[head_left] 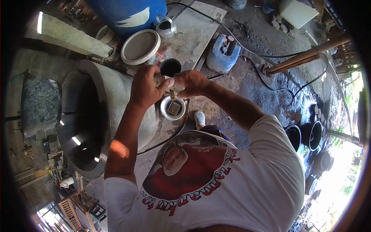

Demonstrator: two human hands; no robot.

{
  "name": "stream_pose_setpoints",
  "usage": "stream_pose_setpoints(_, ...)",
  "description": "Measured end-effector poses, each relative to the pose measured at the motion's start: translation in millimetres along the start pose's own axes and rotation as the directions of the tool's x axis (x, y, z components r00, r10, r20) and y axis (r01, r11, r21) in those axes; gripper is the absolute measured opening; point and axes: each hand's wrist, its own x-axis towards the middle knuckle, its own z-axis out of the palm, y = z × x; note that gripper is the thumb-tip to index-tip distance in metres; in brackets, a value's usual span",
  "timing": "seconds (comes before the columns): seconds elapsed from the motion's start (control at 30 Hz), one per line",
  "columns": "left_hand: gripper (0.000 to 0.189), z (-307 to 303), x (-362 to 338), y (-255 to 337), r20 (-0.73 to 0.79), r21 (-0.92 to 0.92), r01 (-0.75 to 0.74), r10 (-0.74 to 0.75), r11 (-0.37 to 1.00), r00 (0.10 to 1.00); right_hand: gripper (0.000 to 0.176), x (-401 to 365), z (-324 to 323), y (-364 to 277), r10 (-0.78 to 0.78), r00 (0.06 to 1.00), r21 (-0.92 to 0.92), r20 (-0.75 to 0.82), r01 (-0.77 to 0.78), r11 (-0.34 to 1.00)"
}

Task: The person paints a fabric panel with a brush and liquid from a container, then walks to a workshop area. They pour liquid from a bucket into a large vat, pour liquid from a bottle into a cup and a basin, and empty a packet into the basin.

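Observation:
My left hand [148, 87] and my right hand [192, 82] meet in front of me, fingers closed around a small whitish object [176, 84]. The left thumb presses on its near side, and my fingers hide much of it, so I cannot tell its kind. A narrow brown strip [172, 94] shows just under it. Right below sits a round white bowl [164, 110] with a brownish, square-looking thing [174, 108] inside. Just beyond my hands stands a dark-mouthed container [170, 67].
A big grey vat [131, 98] curves along my left. Farther off are a round lid-like disc [140, 47], a metal kettle [166, 27], a blue barrel [127, 13] and a blue jerrycan [223, 54]. Black hoses [266, 83] cross the wet floor; a wooden pole [309, 54] slants at right.

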Motion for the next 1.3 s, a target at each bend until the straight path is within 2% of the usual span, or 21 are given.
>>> stream_pose_setpoints(0.03,0.041,1.6,-4.0,-4.1,0.006,0.021,0.117,-0.117,0.993,0.993,0.053,0.0,0.5,-0.5,-0.002,1.000,-0.001,0.002,0.002,1.000)
stream_pose_setpoints(0.17,0.043,9.8,-14.5,-12.8,0.062,-0.007,0.214,-0.213,0.977,0.975,0.051,0.3,5.2,0.7,-0.006,1.000,0.057,0.002,0.006,0.998)
stream_pose_setpoints(0.23,0.040,10.5,-19.4,-9.9,-0.037,-0.083,0.128,-0.132,0.988,0.991,0.050,-0.4,6.4,-0.8,-0.014,1.000,0.097,-0.018,0.015,0.995)
stream_pose_setpoints(0.27,0.040,8.8,-20.1,-7.8,-0.039,-0.083,0.130,-0.134,0.988,0.990,0.050,-0.8,4.8,-3.1,-0.002,1.000,0.104,-0.011,0.003,0.995)
stream_pose_setpoints(0.33,0.040,2.8,-20.1,-3.0,-0.022,-0.166,0.040,-0.045,0.985,0.999,0.050,-1.4,4.3,-5.5,0.007,1.000,0.110,-0.002,-0.007,0.994)
stream_pose_setpoints(0.53,0.049,-4.3,-19.5,-2.3,0.113,0.005,-0.002,0.001,1.000,0.994,0.051,-1.9,10.7,-1.3,-0.034,0.999,0.095,-0.021,0.036,0.995)
stream_pose_setpoints(0.63,0.047,-2.8,-14.5,-1.4,0.132,0.007,-0.048,0.047,0.999,0.990,0.052,-1.3,13.7,4.3,-0.015,1.000,0.085,-0.004,0.015,0.996)
stream_pose_setpoints(0.73,0.045,-0.4,-7.3,0.1,0.182,0.028,-0.098,0.091,0.995,0.979,0.052,-2.6,11.2,7.5,-0.055,0.998,0.082,-0.027,0.057,0.995)
stream_pose_setpoints(0.8,0.042,3.0,-2.8,4.4,0.183,0.030,-0.119,0.111,0.992,0.977,0.052,-4.4,6.0,7.2,0.015,1.000,0.074,0.026,-0.017,0.997)
stream_pose_setpoints(0.93,0.036,8.6,8.8,12.4,0.192,0.022,-0.189,0.181,0.982,0.965,0.052,-12.3,12.8,26.0,-0.027,0.998,0.019,-0.048,0.028,0.999)
stream_pose_setpoints(1.0,0.036,9.4,14.5,16.8,0.219,-0.022,-0.184,0.184,0.983,0.958,0.052,-21.6,9.3,25.9,-0.002,0.999,-0.002,-0.054,0.002,1.000)
stream_pose_setpoints(1.17,0.031,18.3,19.6,30.7,0.165,-0.092,-0.219,0.231,0.971,0.959,0.051,-54.4,-15.8,10.6,0.011,0.988,-0.025,-0.157,-0.015,1.000)
stream_pose_setpoints(1.23,0.027,19.4,15.5,42.9,0.197,-0.111,-0.159,0.178,0.981,0.964,0.044,-72.4,-20.2,-0.5,0.094,0.986,-0.068,-0.137,-0.104,0.992)
stream_pose_setpoints(1.3,0.027,24.7,11.0,54.9,0.159,-0.122,-0.188,0.206,0.975,0.966,0.045,-94.6,-23.0,-10.8,0.140,0.975,-0.085,-0.174,-0.156,0.984)
